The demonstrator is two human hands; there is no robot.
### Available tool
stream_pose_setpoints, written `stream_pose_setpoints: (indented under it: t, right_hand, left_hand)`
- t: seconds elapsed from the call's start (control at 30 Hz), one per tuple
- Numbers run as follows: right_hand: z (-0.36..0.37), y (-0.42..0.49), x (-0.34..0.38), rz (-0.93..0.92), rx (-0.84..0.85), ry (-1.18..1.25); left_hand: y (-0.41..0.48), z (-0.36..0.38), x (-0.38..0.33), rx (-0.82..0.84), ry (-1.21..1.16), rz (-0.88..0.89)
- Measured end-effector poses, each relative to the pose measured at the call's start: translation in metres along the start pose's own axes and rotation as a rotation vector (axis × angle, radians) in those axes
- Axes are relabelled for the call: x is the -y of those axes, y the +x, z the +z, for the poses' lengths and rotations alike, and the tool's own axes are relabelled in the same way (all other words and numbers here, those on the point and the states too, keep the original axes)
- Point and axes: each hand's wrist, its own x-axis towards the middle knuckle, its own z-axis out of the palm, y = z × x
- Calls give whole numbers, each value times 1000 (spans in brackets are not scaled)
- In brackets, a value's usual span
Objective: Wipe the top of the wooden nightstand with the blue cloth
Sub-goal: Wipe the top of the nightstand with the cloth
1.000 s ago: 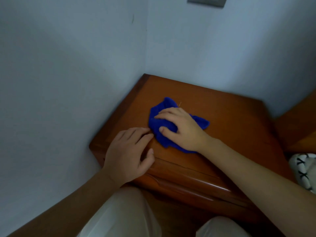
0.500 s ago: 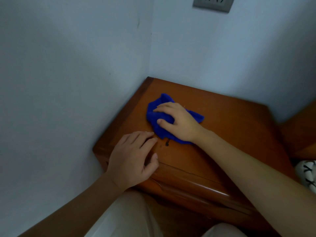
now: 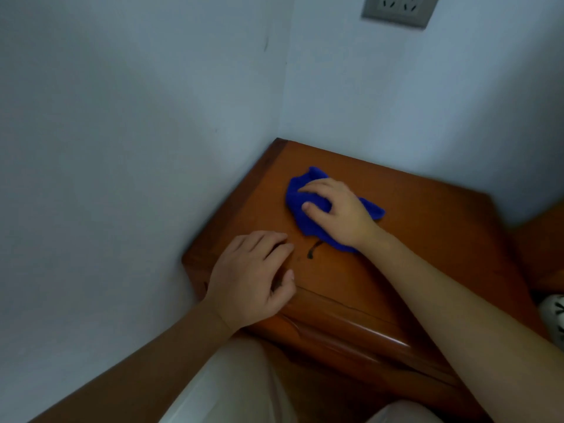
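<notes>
1. Knees in light trousers sit nearest, two of them, low in the view.
2. One left hand lies flat on the near left corner of the wooden nightstand. Its fingers are loose and a little apart, and it holds nothing. It looks like it is just keeping the person steady.
3. One small dark mark shows on the wood, just in front of the cloth. I think it needs a rub.
4. One right hand presses down on the one blue cloth. The fingers are spread on top of it, and the thumb tucks into the bunched cloth.
5. The cloth is crumpled on the left back part of the top, near the corner where the two walls meet.
6. The wiping looks part done at most. The right side and the front of the top look like they are left to do, though I cannot tell which bits are clean.
7. One wall socket sits high on the far wall.
</notes>
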Motion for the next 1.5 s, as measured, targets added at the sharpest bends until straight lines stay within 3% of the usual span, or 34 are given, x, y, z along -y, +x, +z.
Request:
stream_pose_setpoints:
  t: [0.13, 0.2, 0.33, 0.4, 0.47, 0.63, 0.7, 0.83, 0.9, 1.07, 1.13, 1.27, 1.33, 1.5]
  right_hand:
    - [-2, 27, -6, 474, -147, -246]
    - [7, 30, 12, 410, -109, -229]
    - [32, 17, 61, -99, 55, 14]
    - [37, 19, 71, -258, 138, 84]
    - [37, 36, 65, -217, 135, 90]
    - [48, 73, 68, 268, -30, -154]
    - [57, 67, 86, 174, -15, -135]
    - [61, 26, 108, -229, 123, 96]
    - [56, 24, 103, -292, 196, 156]
    - [58, 51, 109, 84, 52, -6]
    - [65, 44, 123, 55, 62, -14]
    - [59, 11, 129, -213, 181, 125]
    - [53, 4, 124, -262, 238, 151]
    - [56, 8, 140, 22, 74, 49]
  left_hand:
    - [2, -9, -5, 51, -20, -18]
    - [-5, -17, -4, 61, -28, -30]
    - [-49, -38, 10, 25, -2, -127]
    - [-68, -46, 13, 70, 35, -144]
    - [-75, -48, 12, 102, 44, -159]
    - [-77, -54, 13, 112, 41, -179]
    - [-81, -55, 13, 91, 52, -169]
    - [-87, -57, 15, 76, 56, -150]
    - [-89, -58, 15, 81, 56, -142]
    - [-93, -64, 16, 92, 64, -123]
    - [-95, -67, 18, 96, 62, -114]
    - [-103, -71, 24, 130, 51, -108]
    - [-104, -72, 25, 143, 49, -108]
    - [-101, -74, 23, 142, 70, -159]
